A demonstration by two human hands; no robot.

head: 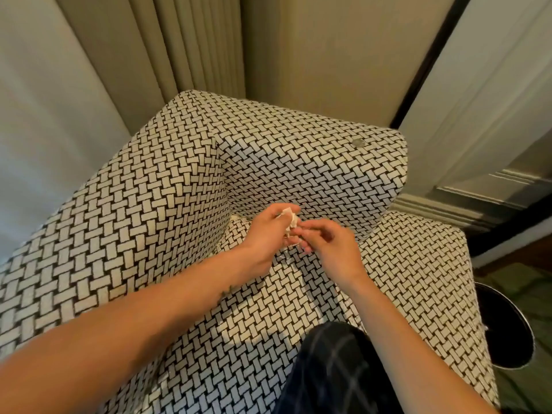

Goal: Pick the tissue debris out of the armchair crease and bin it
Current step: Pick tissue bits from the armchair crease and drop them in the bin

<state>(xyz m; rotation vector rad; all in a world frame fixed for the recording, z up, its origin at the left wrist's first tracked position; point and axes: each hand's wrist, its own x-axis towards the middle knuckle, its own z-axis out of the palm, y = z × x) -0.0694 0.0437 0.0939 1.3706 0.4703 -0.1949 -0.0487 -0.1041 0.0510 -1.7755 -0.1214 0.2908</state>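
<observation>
Above the armchair (167, 186) crease, the left hand (265, 234) pinches the crumpled tissue debris (291, 221) while the right hand (331, 249) curls against its lower end, grip unclear; featherlight, soft and easily torn, it probably wants gathering whole before the bin (504, 324).

Pleated beige curtains (194, 40) hang left of plain wall (343, 55) and white panelling (493, 100).
</observation>
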